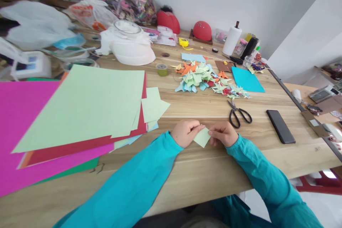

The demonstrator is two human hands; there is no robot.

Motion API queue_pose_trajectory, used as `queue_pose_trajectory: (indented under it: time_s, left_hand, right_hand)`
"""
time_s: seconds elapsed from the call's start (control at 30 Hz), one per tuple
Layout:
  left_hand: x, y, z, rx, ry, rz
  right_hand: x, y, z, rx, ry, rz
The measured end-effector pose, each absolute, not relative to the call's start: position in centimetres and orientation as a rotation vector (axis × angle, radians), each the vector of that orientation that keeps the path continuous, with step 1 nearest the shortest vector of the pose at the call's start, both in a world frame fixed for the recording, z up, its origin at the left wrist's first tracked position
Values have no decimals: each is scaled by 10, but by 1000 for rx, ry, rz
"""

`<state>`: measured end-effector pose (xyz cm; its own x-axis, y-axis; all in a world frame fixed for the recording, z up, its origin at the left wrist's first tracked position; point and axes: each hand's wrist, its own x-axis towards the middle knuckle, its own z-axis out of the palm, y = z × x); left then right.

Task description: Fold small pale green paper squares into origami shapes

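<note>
A small light green paper square [202,137] is held just over the table's front part, one corner pointing toward me. My left hand [187,132] grips its left corner, thumb on top. On the opposite corner, my right hand [223,133] pinches the paper between thumb and fingers. Left of my hands lie loose light green paper pieces [153,107], partly beside a big light green sheet [91,103] on a stack of coloured paper. Beyond my right hand rest black-handled scissors [237,114]. Farther back is a heap of folded paper cranes [197,76] in green, blue, orange and red.
A black phone [280,126] lies on the right. Behind the cranes are a blue sheet [248,79], a white roll [232,41] and a yellow tape measure [183,42]. A green tape roll [161,70] and white cap [130,48] stand at back left, near plastic bags [37,25].
</note>
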<state>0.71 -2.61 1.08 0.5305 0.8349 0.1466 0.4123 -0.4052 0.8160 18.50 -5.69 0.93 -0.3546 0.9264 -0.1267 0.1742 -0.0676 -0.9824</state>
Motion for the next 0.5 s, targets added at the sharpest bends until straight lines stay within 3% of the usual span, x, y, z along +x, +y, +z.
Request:
queue_pose_trajectory:
  time_s: [0.2,0.5]
  left_hand:
    - [5,-24,13,2083,1007,680]
    - [8,-28,12,1585,876,587]
  right_hand:
    - [185,-55,10,-1186,-1496,1538]
    - [187,-55,9,-1172,-1436,1572]
